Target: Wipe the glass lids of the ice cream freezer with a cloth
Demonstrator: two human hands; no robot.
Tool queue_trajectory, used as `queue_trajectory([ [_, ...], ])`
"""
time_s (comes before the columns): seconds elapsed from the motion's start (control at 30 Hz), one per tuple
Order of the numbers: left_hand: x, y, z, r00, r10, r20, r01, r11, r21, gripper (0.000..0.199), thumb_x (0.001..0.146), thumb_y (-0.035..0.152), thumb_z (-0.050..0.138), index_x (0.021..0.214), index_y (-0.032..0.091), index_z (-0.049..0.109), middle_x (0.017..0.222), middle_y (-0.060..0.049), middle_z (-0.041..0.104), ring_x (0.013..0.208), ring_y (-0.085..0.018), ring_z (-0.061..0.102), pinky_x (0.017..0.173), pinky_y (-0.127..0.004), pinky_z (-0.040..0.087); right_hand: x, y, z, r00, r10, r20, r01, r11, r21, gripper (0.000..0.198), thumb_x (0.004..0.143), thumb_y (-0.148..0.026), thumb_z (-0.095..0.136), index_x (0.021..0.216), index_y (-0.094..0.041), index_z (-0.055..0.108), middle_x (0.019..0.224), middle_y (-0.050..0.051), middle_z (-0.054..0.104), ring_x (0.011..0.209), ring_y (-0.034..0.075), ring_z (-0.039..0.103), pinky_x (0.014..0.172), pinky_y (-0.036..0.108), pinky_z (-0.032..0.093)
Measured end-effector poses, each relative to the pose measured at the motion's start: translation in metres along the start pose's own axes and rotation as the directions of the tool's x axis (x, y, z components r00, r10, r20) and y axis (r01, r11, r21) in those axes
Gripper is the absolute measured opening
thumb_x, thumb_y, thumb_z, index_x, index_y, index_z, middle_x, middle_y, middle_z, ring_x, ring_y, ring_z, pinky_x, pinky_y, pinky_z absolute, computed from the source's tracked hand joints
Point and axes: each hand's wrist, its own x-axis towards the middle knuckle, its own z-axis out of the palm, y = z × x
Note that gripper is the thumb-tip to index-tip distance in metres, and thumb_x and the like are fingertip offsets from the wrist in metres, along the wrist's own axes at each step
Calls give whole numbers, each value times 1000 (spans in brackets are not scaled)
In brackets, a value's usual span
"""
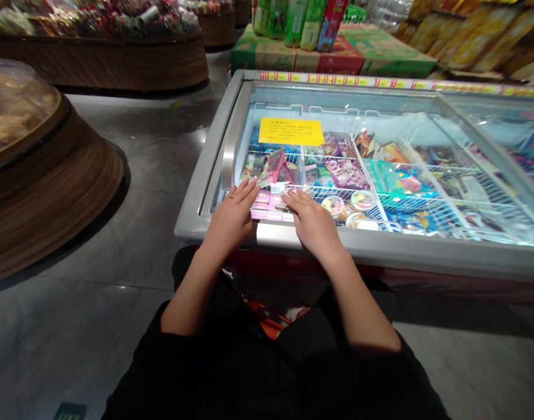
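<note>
Both of my hands are at the near edge of a chest freezer (pixel 196 204) with a sliding glass lid (pixel 288 108). My left hand (pixel 232 217) lies flat there, fingers stretched forward over the glass. To its right my right hand (pixel 316 224) rests likewise, its fingers reaching forward and left. Neither one holds anything. Beneath the glass, pink boxes (pixel 261 205) show between the hands, and round ice cream cups (pixel 362 200) sit right of my right hand. A yellow notice (pixel 290 131) is on the glass farther back. The metal lid handle (pixel 229 163) is left of my left hand.
Wire baskets (pixel 372 175) divide packaged ice creams inside the freezer. Bottles (pixel 295 23) stand on cartons (pixel 328 58) behind it. Wood-sided display bins (pixel 52 186) are on the left, and yellow bags (pixel 481 35) fill a display at the back right. Grey floor tiles (pixel 157 134) separate the bins and freezer.
</note>
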Motion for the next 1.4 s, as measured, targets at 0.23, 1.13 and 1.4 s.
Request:
queue_trajectory([
  [0.23,35,-6,18,1000,1,12,-1,1000,-10,76,88,-3,45,161,20,50,170,-10,48,162,-25,37,135,-54,31,-27,-1,6,995,-98,14,98,995,13,62,99,-3,44,150,-30,67,155,2,65,154,25,50,128,51,44],
  [1.13,33,-10,28,993,-116,13,116,993,0,60,100,10,43,159,13,51,169,-17,47,161,-28,40,134,-55,32,57,9,11,985,-151,87,160,982,-97,57,107,-14,38,161,-20,54,169,9,49,161,27,39,133,49,34],
  [1.4,30,-7,25,989,-146,36,146,989,-22,56,104,16,43,158,19,53,167,-13,51,160,-26,42,133,-51,33,60,35,-7,994,-83,65,92,984,-151,58,104,-10,37,160,-13,54,168,14,49,159,29,41,132,50,35],
])
